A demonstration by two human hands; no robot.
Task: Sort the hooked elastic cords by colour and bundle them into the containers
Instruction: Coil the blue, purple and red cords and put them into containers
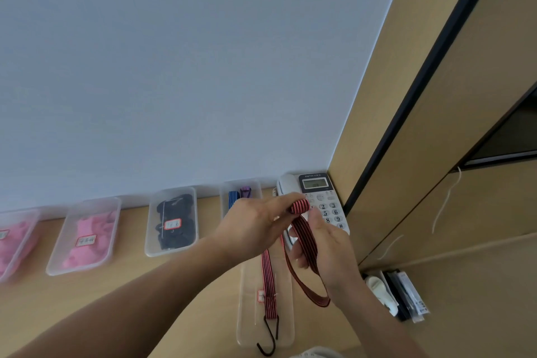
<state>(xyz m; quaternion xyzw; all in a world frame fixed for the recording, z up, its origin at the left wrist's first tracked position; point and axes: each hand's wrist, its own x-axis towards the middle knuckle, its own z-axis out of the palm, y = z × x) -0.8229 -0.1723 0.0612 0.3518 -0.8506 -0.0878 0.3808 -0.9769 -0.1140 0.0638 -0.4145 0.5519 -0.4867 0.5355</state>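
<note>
**Red-and-black cord held in both hands over the near tray**

Head view: the red-and-black striped cord [300,206] is folded at its top, just right of centre. The left hand [250,227] reaches in from 8 o'clock, thumb and forefinger pinching that fold. The right hand [331,256], coming up from 5 o'clock, has its fingers curled round the strands below the fold. A loop of the cord sags beneath the right wrist. Another length drops toward 6 o'clock, ending in black hooks [274,341] over the long clear tray [242,314] on the wooden desk [151,285].

Along the white wall [189,67], other clear containers stand in a row:
- At 9 o'clock, two containers [112,212] with pink contents.
- Toward centre, one container [151,241] with black cords.
- Just behind the left hand, one container [225,195] holding blue-striped and purple cords.

A desk telephone [316,184] sits at the desk's corner, behind the hands.
</note>
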